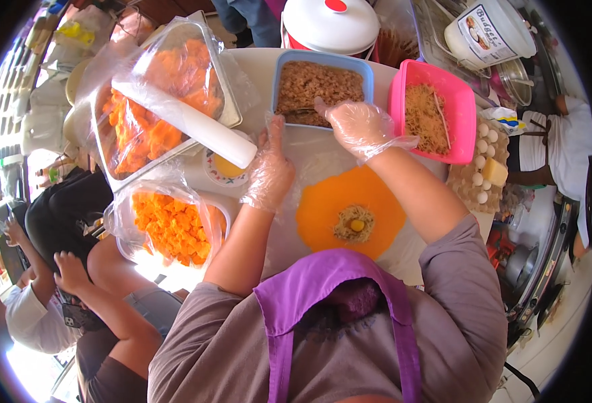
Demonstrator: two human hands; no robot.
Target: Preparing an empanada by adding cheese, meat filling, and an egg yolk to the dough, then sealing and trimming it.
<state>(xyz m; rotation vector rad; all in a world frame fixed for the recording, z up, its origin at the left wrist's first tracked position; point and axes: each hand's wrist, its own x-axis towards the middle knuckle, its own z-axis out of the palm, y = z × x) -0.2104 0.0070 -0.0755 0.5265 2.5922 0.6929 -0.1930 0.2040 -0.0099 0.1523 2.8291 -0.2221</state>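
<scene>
My left hand (271,176), in a clear plastic glove, points upward at the near left corner of a blue plastic tub (369,85) of brown minced filling (321,83); it appears to hold nothing. My right hand (359,126), gloved too, reaches over the tub's near edge with its fingers closed on a metal spoon (300,110) resting in the filling; the handle is mostly covered. Below the tub, a thin orange dough sheet (321,211) lies flat. On it sits a ring of shredded filling (346,232) with an egg yolk (357,225) at the centre.
A white rolling pin (215,136) lies across plastic-covered trays of orange dough (145,133). Orange pieces (175,226) fill a container at left. A pink tub (465,116) of shredded filling and an egg carton (470,189) stand at right. Other people are at left and far right.
</scene>
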